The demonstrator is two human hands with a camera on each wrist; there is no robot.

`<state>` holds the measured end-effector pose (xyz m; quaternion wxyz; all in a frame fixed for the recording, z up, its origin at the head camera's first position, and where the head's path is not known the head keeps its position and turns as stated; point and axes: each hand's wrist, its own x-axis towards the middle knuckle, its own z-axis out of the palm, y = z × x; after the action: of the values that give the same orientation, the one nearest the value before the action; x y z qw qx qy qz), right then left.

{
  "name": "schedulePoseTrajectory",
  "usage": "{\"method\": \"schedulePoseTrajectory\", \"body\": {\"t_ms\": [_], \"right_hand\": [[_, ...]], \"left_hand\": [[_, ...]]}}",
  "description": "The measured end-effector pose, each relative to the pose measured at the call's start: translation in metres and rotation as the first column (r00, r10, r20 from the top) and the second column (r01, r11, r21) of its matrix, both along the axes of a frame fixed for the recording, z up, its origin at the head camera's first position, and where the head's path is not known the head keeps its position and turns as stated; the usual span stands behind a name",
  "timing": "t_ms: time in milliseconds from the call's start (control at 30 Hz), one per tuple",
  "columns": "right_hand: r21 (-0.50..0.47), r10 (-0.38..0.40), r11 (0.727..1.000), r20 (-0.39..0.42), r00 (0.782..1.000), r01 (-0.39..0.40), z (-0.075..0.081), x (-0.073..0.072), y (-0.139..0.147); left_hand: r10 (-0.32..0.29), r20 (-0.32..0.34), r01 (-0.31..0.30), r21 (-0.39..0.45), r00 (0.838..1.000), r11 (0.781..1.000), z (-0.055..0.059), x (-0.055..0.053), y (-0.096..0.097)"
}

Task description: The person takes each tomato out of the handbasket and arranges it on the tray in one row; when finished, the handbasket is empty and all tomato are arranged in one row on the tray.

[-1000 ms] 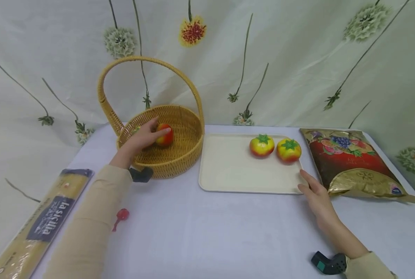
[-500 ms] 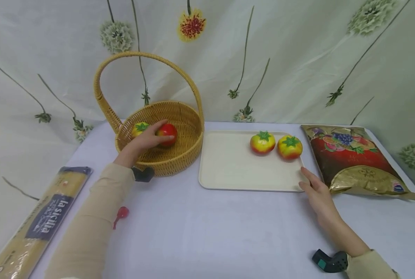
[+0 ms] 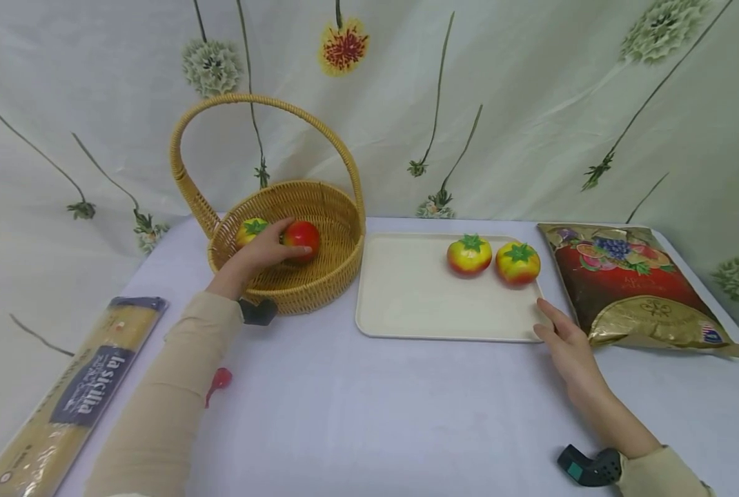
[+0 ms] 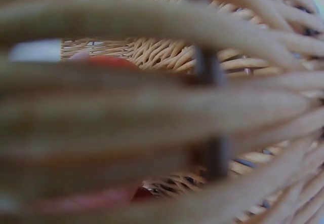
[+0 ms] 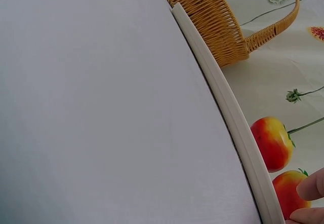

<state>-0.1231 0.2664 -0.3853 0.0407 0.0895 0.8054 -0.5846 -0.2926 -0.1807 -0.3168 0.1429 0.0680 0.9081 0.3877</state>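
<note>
One red fruit (image 3: 301,238) is inside the wicker basket (image 3: 338,266), left hand (image 3: 259,250) gripping it, index finger far side, thumb near. Second fruit (image 3: 246,232), yellow, just left, partly hidden. Wrist camera (image 3: 259,313) close to the basket's front wall; best, I judge, to keep it from snagging, grip lightly, avoid nudging the neighbour. Right hand (image 3: 569,352): fingers extended, tips at the right edge of the cream tray (image 3: 419,297); light contact should suffice there
</note>
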Motion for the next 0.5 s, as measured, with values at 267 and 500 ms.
{"method": "schedulePoseTrajectory", "body": {"t_ms": [267, 500], "right_hand": [[0.0, -0.004, 1.0, -0.004, 1.0, 0.004, -0.0001, -0.0001, 0.0009], [-0.002, -0.01, 1.0, -0.004, 1.0, 0.01, -0.0018, -0.0004, 0.0008]], "left_hand": [[0.04, -0.016, -0.039, 0.045, 0.999, 0.998, 0.0003, 0.0014, -0.0005], [0.099, -0.051, -0.09, 0.163, 0.994, 0.983, 0.006, 0.0062, -0.0017]]}}
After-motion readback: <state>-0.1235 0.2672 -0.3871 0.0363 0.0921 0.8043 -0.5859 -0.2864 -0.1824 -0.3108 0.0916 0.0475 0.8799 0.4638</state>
